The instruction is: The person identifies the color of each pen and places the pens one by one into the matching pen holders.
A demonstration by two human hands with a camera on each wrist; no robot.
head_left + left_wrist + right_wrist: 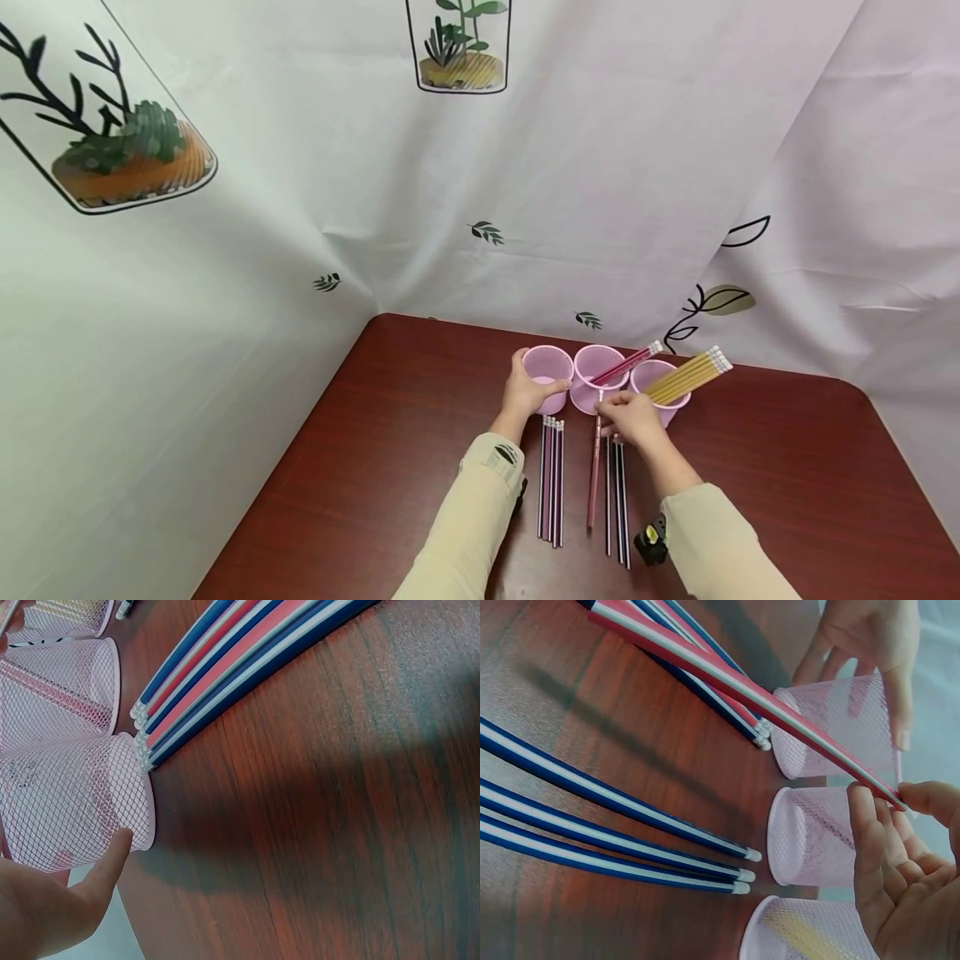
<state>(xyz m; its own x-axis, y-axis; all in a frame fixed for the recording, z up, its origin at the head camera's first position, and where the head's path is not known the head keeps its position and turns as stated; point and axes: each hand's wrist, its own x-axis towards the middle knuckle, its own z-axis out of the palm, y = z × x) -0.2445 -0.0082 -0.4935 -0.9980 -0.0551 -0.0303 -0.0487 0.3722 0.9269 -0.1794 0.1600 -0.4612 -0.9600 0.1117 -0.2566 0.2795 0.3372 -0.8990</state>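
Observation:
My right hand (633,418) pinches a red-and-white striped pencil (594,487) near its upper end, between thumb and fingers. In the right wrist view that pencil (742,690) slants over the tabletop, its far end up at the left. My left hand (523,392) grips the leftmost pink mesh pencil cup (553,406), thumb along its near side; no pencils show inside this cup. The middle mesh cup (585,398), just beyond the held pencil, has a few red pencils (626,364) leaning in it. Yellow pencils (686,379) fill the right mesh cup (670,414).
Below the left cup lies a group of blue and red striped pencils (551,483). Several blue-and-white pencils (621,508) lie under my right hand. The dark red wooden table (420,400) ends at a patterned white cloth (525,208) behind the cups.

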